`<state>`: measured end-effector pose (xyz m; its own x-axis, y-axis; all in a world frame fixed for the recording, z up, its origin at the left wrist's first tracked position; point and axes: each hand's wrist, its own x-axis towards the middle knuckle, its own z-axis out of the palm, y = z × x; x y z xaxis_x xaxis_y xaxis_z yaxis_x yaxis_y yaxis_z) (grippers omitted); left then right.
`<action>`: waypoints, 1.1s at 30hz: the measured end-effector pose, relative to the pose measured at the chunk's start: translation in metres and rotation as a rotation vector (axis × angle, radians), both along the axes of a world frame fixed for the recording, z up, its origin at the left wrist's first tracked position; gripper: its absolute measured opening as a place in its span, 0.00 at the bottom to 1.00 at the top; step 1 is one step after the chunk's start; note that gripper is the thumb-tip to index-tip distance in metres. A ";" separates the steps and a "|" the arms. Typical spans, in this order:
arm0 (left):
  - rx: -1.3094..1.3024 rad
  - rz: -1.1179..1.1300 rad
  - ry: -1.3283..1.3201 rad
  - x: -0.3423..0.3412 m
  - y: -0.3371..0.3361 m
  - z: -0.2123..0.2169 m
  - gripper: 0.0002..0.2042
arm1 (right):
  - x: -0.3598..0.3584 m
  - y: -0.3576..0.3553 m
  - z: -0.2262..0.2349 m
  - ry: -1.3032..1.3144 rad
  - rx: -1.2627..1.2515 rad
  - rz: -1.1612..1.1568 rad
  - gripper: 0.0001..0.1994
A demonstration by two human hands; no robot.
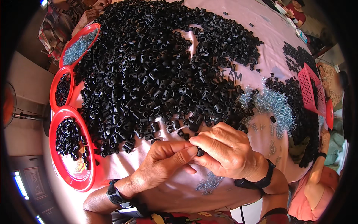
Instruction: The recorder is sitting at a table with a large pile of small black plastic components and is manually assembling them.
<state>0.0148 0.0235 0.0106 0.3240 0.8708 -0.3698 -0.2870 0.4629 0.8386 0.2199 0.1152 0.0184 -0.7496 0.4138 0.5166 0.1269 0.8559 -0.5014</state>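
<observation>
Fingers of the left hand are closed in a pinch against the right hand, and between the two hands sits one small black plastic piece, just in front of the big heap of black pieces on the desk. The right hand's fingers are also closed, holding something thin and pale, perhaps a small screw; it is too small to tell. Only this head view is given.

I judge the piece to be very light and stiff, a hard short tube that does not bend. Its smooth surface may slip, so it is best pinched across its sides, leaving the hole free. It seems not fragile.

Silver small parts lie to the right of the heap. Three red trays stand at the left edge. A pink basket is at the right, near another person's arm.
</observation>
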 end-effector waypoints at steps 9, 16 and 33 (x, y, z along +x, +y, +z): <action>-0.007 0.056 -0.132 -0.001 -0.002 -0.006 0.21 | 0.002 0.006 -0.001 0.044 0.037 -0.068 0.27; 0.033 0.093 -0.120 0.004 -0.007 -0.002 0.18 | 0.000 0.003 0.001 0.040 0.026 -0.056 0.28; 0.219 1.125 -0.188 -0.128 -0.083 0.003 0.15 | 0.002 0.010 -0.003 -0.142 0.047 -0.138 0.14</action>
<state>-0.1130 -0.0597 0.0140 -0.6393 0.7414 -0.2038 -0.5726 -0.2822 0.7697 0.2222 0.1256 0.0156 -0.7542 0.4953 0.4312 0.3110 0.8477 -0.4298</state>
